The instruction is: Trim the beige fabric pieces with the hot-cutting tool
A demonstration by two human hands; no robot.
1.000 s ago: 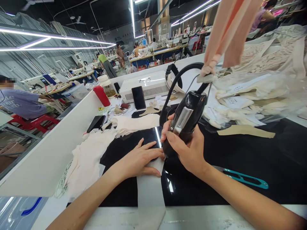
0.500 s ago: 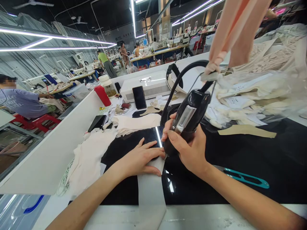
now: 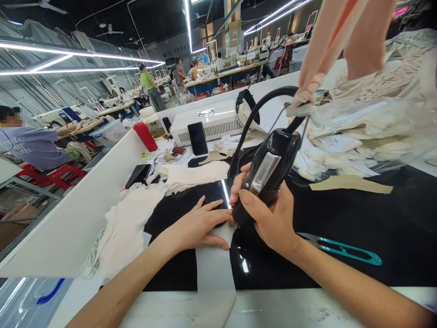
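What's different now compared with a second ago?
The hanging pink cloth's loose end has swung right, and a distant person in green stands more upright. Nothing was grabbed or released: the left hand still lies over the pale strip, the right hand still holds the black tool.

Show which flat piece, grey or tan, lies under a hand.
The pale grey strip, beneath the left hand; the curved tan piece lies apart, untouched.
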